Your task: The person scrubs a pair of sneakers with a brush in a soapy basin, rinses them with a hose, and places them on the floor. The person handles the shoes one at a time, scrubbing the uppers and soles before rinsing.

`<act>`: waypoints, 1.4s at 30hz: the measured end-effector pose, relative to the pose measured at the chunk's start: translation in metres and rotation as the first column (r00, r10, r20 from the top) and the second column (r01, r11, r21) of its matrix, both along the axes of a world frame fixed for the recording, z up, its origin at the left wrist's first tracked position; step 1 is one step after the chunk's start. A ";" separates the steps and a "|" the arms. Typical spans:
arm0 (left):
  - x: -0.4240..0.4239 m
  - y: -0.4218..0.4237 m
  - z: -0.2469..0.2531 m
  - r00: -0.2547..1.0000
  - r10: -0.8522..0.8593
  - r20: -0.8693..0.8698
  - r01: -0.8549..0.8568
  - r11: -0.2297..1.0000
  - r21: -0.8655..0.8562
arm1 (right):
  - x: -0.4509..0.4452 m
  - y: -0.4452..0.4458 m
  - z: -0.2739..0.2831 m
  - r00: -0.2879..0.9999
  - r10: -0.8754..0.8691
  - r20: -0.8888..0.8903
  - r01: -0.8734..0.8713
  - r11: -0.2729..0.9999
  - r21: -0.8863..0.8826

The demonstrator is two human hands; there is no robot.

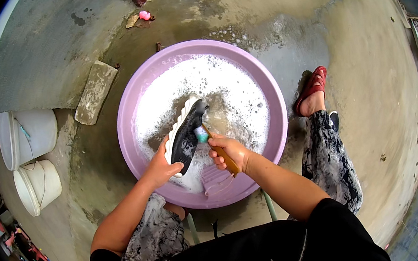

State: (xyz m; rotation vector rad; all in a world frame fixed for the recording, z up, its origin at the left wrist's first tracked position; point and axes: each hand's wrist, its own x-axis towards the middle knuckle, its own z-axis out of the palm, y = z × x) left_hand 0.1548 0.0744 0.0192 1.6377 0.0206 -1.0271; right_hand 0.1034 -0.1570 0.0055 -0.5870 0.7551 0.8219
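Observation:
A round purple plastic basin of foamy water stands on the floor before me. My left hand grips a black shoe with a thick white wavy sole by its lower end, tilted above the suds. In my right hand is a scrubbing brush with a yellowish-brown handle. Its white and green bristles touch or lie close against the shoe's right side; exact contact is unclear. A string loop hangs from the handle's end over the basin's ridged washboard part.
Two white buckets lie on their sides at the left. A concrete block rests near the basin's upper left. My red-sandalled foot is at the right, with another shoe partly hidden by the trouser leg. Foam spots wet concrete above.

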 end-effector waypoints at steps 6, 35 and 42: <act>0.005 -0.011 -0.011 1.000 0.015 -0.013 -0.016 0.999 -0.034 | 0.019 0.025 -0.089 0.712 0.667 0.222 0.237 0.070 -0.969; 0.054 0.014 -0.061 0.300 -0.655 0.694 0.086 0.743 0.664 | -0.016 -0.060 -0.001 0.746 0.657 -0.114 -0.208 0.067 -0.976; 0.057 -0.062 -0.101 0.598 -0.405 0.691 0.031 0.874 0.486 | 0.002 -0.070 -0.077 0.611 0.743 -0.273 -0.418 0.010 -0.908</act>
